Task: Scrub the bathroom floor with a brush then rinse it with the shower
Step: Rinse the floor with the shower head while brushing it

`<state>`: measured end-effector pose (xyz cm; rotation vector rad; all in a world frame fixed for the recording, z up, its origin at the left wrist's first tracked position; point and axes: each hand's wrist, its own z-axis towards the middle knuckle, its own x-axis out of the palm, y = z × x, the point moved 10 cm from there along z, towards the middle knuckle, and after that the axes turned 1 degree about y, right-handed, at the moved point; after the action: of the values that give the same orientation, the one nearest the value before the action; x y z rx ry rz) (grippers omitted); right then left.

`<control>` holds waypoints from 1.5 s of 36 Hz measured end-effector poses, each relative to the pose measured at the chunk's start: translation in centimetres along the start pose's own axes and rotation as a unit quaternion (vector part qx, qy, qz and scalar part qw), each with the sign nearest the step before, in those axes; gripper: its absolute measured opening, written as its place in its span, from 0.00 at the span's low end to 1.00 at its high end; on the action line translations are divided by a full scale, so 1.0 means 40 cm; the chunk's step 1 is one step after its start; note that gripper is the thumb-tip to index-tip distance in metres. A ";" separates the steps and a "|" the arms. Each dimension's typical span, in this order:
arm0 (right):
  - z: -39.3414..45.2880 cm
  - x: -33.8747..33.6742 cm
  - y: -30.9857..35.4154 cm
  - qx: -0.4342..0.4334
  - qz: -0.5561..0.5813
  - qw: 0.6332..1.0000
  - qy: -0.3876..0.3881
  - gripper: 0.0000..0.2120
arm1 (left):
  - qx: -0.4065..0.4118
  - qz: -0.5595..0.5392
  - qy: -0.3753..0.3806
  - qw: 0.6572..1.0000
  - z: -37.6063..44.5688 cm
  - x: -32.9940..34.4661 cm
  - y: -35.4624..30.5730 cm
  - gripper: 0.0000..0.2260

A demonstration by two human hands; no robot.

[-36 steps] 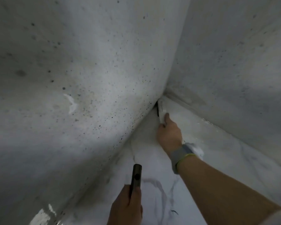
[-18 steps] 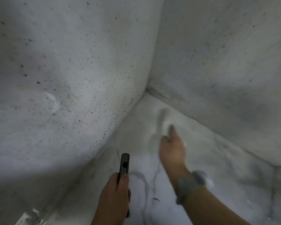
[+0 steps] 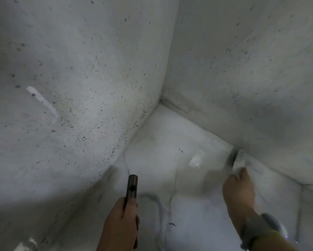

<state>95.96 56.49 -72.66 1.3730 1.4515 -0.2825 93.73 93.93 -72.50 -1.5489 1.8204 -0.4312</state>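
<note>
**Brush working the floor edge at the right wall**

The right hand (image 3: 239, 189) is reaching out toward two o'clock and gripping a pale brush (image 3: 238, 160), its fingers curled round the near end. The brush is blurred, so its shape is hard to read, but its far end is lying against the seam where the floor (image 3: 170, 151) is meeting the right wall (image 3: 251, 69). A grey band (image 3: 258, 228) is sitting on that wrist, at about four o'clock in the view.

The left hand (image 3: 121, 223) is at six o'clock, clenching a dark shower handle (image 3: 132, 186) that is pointing up toward twelve, its thumb lying along the handle. The tip of the handle is hanging over the floor, well apart from the brush; whether water is coming out of it cannot be told.

The floor is looking wet and glossy, with grey veins running through it. The left wall (image 3: 70, 78), filling nine to twelve o'clock, is showing many small dark specks, thickest near the corner at one o'clock
</note>
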 end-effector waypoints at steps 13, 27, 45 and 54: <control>-0.031 0.343 0.450 -0.251 -0.076 0.944 0.202 0.27 | -0.020 0.060 0.021 0.998 0.000 0.060 0.033 0.17; -0.055 0.020 0.078 -0.105 0.030 0.994 -0.001 0.24 | -0.020 0.096 0.038 0.994 -0.005 0.076 0.052 0.16; 0.042 -0.201 -0.226 0.038 0.004 0.997 -0.060 0.20 | -0.015 0.076 0.044 0.996 -0.031 0.091 0.039 0.17; -0.193 0.217 0.194 -0.235 -0.030 0.957 0.164 0.25 | 0.016 0.183 0.073 0.980 -0.042 0.125 0.087 0.10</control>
<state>100.43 69.73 -72.69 1.0142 1.6998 0.2574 89.84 89.65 -75.03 -1.1488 2.1465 -0.4030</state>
